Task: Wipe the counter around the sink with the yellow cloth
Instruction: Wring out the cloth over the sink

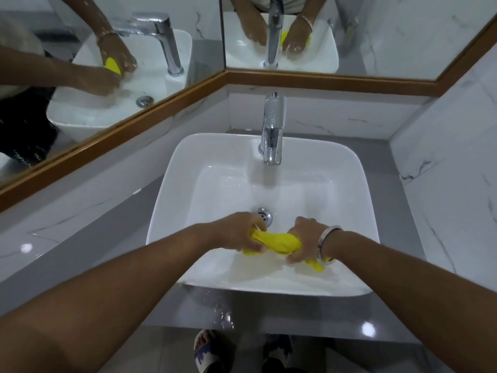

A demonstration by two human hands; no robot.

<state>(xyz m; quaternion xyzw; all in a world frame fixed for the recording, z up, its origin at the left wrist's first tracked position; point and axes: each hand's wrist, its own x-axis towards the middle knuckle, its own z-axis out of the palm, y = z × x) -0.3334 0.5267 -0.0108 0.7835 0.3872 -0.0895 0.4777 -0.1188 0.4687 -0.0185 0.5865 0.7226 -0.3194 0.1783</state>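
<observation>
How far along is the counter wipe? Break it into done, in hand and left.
Done: nothing on the counter shows wiping; water drops sit on its front edge. In hand: the left hand and right hand grip the twisted yellow cloth over the sink, apparently wringing it. Left: wiping the whole counter around the sink.

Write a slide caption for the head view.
Both hands wring the yellow cloth over the sink.

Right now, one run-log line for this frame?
phase: wringing | yellow cloth: twisted, over sink basin | left hand: gripping cloth | right hand: gripping cloth | counter: wiping not underway
</observation>
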